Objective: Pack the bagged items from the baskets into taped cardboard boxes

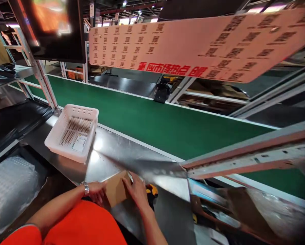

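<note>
A small brown cardboard box (116, 189) is on the metal worktop close to my body, between my two hands. My left hand (97, 192) grips its left side, fingers curled against the cardboard. On the opposite side my right hand (137, 190) holds the box with thumb and fingers near its far right edge. Just right of that hand lies a yellow and black tool (152, 191), partly covered by the hand, its kind unclear. A white plastic basket (63, 149) stands farther off to the left, with a white printed slip (80, 143) inside.
A green conveyor belt (142, 117) runs behind the metal worktop (106, 163). Bubble wrap (14, 190) lies at the lower left. A metal post (244, 153) and a bin of packaging (234, 211) are on the right. A printed board (178, 47) and a screen (57, 30) hang above.
</note>
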`<state>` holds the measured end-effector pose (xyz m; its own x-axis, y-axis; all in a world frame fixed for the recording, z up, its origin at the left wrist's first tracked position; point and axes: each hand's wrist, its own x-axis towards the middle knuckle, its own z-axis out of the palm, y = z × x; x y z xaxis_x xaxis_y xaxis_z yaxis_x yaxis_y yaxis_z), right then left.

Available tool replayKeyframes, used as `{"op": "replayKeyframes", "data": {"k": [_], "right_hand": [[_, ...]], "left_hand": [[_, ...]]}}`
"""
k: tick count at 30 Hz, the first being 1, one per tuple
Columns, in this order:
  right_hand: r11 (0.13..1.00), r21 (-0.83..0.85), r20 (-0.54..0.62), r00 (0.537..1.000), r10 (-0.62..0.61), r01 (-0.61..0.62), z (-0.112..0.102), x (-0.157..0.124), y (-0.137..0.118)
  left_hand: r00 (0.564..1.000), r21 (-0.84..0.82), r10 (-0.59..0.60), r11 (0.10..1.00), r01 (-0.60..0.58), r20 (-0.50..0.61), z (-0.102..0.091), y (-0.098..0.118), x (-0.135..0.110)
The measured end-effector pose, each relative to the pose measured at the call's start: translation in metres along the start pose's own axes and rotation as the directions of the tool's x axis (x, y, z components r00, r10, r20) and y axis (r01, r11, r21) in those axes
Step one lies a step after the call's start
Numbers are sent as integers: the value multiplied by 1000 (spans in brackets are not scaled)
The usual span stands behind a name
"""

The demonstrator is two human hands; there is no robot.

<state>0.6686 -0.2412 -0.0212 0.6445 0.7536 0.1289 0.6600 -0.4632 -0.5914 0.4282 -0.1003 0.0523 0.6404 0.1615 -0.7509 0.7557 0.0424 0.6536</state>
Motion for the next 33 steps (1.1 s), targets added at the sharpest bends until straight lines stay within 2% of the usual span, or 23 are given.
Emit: {"op": "replayKeyframes", "data": {"k": [1,3,5,7,9,10,11,13,15,17,18,20,22,25,28,33], "right_hand": [[999,-42,-16,1000,-16,15,6,3,-7],[993,-121,-35,999,-15,10,26,-1,-26],[976,-216,-42,999,25,-33,50,-17,-47],[942,-329,-14,998,61,-63,70,-34,-65],[913,-404,28,997,71,-54,81,-43,-76],[908,-417,49,997,67,-41,83,-44,-78],[909,-416,73,996,57,-22,81,-43,-78],[924,-379,132,991,8,43,74,-37,-72],[938,-319,191,979,-75,134,66,-33,-65],[944,-281,183,975,-122,171,65,-36,-61],[949,-279,143,984,-108,145,68,-41,-61],[956,-293,24,1000,-17,23,81,-57,-66],[947,-305,-76,994,80,-99,99,-76,-74],[936,-309,-146,981,127,-167,118,-96,-88],[938,-296,-161,978,135,-179,120,-99,-96],[953,-226,-74,979,189,-202,103,-86,-98]], "left_hand": [[999,84,53,995,-53,-1,-9,2,-8],[973,194,213,962,-194,-83,-36,9,-28],[919,231,343,927,-296,-195,-74,18,-50],[847,266,430,896,-357,-311,-120,26,-68],[763,319,471,878,-357,-443,-170,34,-79],[706,384,474,873,-300,-526,-195,38,-81],[671,410,472,873,-265,-572,-219,42,-80],[646,441,467,871,-217,-603,-259,48,-74],[662,457,471,864,-212,-583,-287,53,-63],[675,478,482,852,-213,-558,-305,57,-50],[677,488,487,847,-213,-551,-311,57,-43],[680,501,491,840,-205,-544,-320,57,-32],[688,506,486,840,-196,-539,-327,55,-23],[707,495,467,848,-189,-530,-335,52,-15],[727,466,452,861,-205,-517,-340,52,-10],[787,346,449,883,-317,-423,-339,61,-9]]}}
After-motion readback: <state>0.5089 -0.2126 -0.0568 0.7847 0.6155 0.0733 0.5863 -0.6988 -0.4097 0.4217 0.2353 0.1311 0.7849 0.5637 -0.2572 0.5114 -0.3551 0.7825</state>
